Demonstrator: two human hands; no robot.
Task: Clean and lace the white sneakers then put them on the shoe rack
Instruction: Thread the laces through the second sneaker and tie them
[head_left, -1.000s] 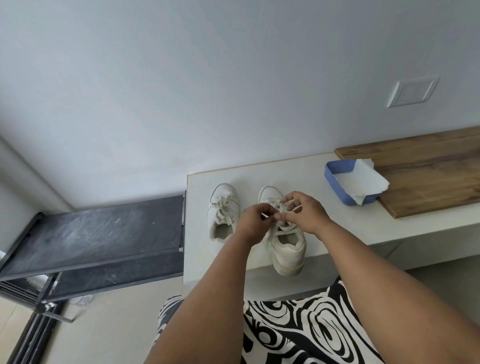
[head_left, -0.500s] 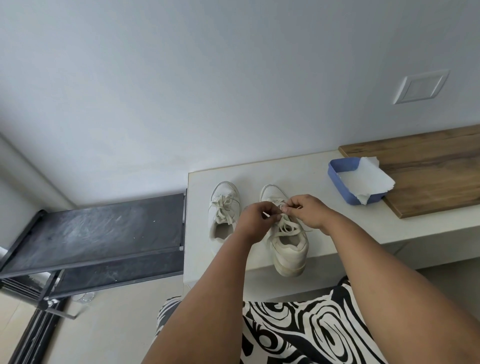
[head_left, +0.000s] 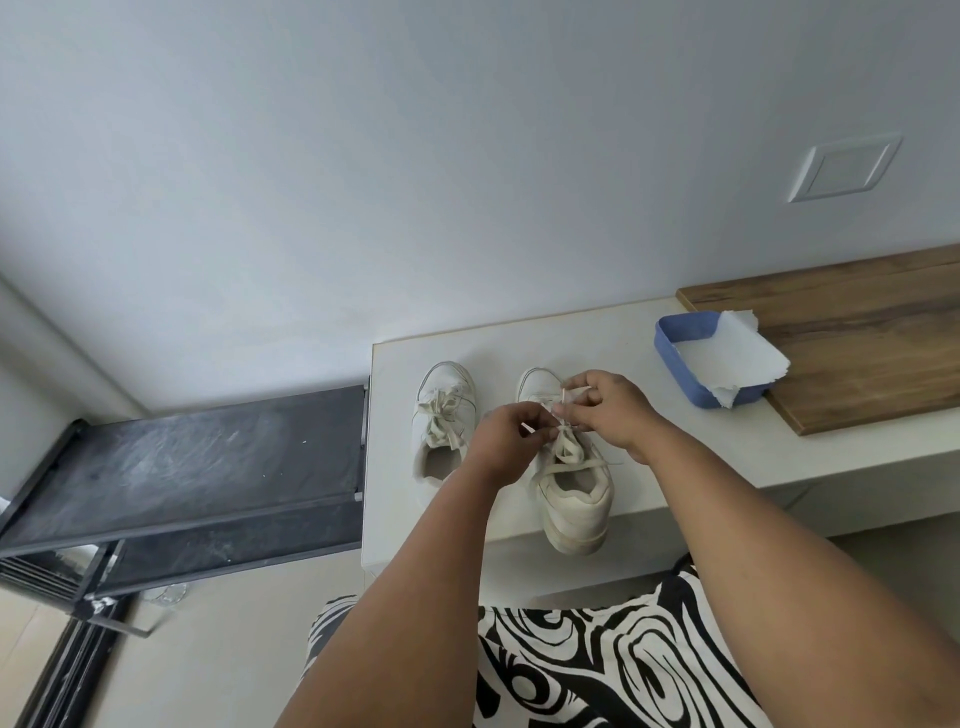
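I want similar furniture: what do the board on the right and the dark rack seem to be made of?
Board: wood or wood-look laminate with a matte finish, judging by its brown grain streaks. Shoe rack: probably dark metal frame; its shelves look dusty and scuffed, material uncertain.

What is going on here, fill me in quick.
A person is lacing the right-hand sneaker on a white bench. The left hand and the right hand each pinch part of the lace over the shoe's tongue. That shoe's heel hangs over the bench's front edge. The other sneaker sits beside it with its lace already tied. A blue tray holding paper is on the right. The black shoe rack stands to the left with neither shoe on it yet.
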